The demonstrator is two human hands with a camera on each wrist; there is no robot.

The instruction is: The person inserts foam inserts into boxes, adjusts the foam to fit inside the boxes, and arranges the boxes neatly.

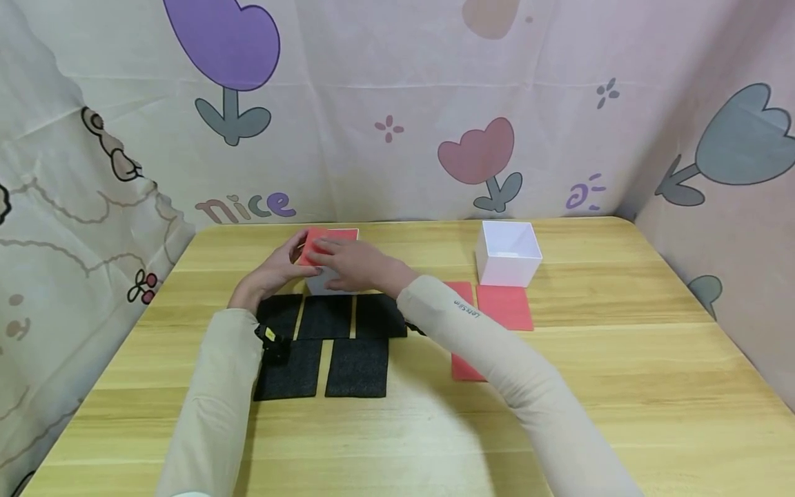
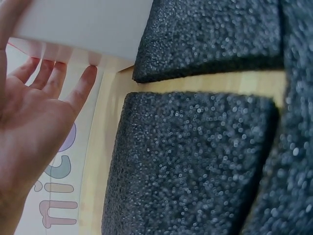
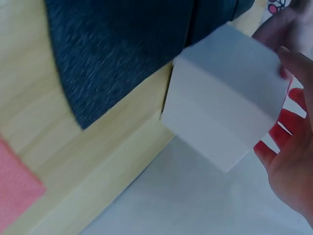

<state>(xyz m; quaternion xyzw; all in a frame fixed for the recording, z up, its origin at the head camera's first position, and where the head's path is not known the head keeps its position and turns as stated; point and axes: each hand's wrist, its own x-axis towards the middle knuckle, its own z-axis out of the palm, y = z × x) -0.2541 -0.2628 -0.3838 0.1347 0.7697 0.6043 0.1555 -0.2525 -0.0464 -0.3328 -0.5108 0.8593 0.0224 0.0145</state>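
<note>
A white box (image 1: 335, 284) stands at the back left of the table, with a red foam square (image 1: 316, 238) over the left part of its top. More red shows at the box's right rim. My left hand (image 1: 273, 270) grips the box at its left side; in the left wrist view its fingertips touch a white wall (image 2: 83, 29). From the right, my right hand (image 1: 363, 264) reaches over the box with extended fingers on the red square, its thumb in front of the box. In the right wrist view the right hand (image 3: 296, 171) is beside the box (image 3: 215, 103).
Several black foam squares (image 1: 356, 368) lie in two rows before the box. A second white box (image 1: 511, 269) stands open at the back right. Red squares (image 1: 506, 308) lie before it, some partly hidden by my right sleeve (image 1: 497, 345). A patterned cloth (image 1: 373, 166) hangs behind.
</note>
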